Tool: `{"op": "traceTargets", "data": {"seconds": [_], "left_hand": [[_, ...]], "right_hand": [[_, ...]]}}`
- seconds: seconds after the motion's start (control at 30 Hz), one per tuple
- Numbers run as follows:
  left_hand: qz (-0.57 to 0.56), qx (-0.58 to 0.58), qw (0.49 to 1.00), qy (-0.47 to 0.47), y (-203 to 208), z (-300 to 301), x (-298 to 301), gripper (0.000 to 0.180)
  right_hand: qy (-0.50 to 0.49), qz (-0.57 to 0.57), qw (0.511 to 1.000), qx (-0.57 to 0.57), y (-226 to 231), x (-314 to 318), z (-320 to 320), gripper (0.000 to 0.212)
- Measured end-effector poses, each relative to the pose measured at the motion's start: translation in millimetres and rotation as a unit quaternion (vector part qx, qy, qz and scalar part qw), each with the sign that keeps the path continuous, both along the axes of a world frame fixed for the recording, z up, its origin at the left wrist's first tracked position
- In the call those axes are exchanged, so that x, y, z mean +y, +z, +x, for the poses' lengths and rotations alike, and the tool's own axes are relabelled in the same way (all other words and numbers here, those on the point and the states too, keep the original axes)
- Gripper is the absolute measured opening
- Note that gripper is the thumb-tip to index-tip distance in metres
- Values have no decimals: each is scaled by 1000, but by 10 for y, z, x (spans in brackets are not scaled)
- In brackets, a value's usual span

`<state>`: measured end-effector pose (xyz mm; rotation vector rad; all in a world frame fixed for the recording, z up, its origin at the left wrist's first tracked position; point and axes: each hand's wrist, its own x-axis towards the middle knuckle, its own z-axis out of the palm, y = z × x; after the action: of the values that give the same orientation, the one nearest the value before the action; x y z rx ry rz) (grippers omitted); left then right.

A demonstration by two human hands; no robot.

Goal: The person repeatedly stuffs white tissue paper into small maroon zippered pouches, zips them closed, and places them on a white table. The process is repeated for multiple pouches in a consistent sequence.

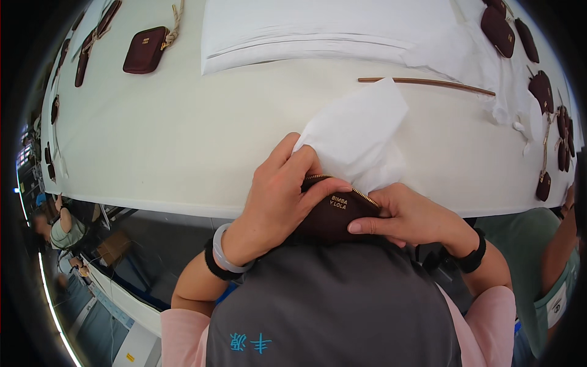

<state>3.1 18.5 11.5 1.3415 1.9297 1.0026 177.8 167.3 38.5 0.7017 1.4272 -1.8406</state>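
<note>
Between my hands, just in front of the table edge, is a small dark brown zip pouch (327, 221) with gold lettering. Its gold-toothed zipper is undone along the top. My left hand (287, 183) grips the pouch's left side, the thumb lying over the front near the opening and the fingers behind. On the other side, my right hand (403, 214) pinches the pouch's right edge, thumb on the front. White tissue paper (361, 131) rises behind the pouch from around its opening; whether part of it sits inside is hidden by my fingers.
A stack of white paper sheets (293, 30) lies at the back of the table. Right of it are a thin brown stick (437, 86) and several dark pouches (498, 30). Another maroon pouch (145, 54) with a cord lies far left. A person in green (538, 263) is close on the right.
</note>
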Motion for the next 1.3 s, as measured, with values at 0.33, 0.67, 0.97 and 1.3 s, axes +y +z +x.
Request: {"op": "traceTargets", "data": {"seconds": [0.33, 0.67, 0.97, 1.3], "left_hand": [[12, -543, 814, 207, 274, -105, 66, 48], [-3, -621, 764, 174, 244, -133, 267, 37], [77, -480, 861, 148, 141, -168, 188, 75], [122, -447, 885, 39, 215, -150, 168, 102]], "right_hand": [[-280, -26, 959, 16, -13, 36, -15, 44], [-331, -10, 937, 114, -138, -62, -385, 43], [-327, 83, 921, 195, 252, 54, -22, 28], [-403, 79, 860, 302, 303, 157, -284, 37]]}}
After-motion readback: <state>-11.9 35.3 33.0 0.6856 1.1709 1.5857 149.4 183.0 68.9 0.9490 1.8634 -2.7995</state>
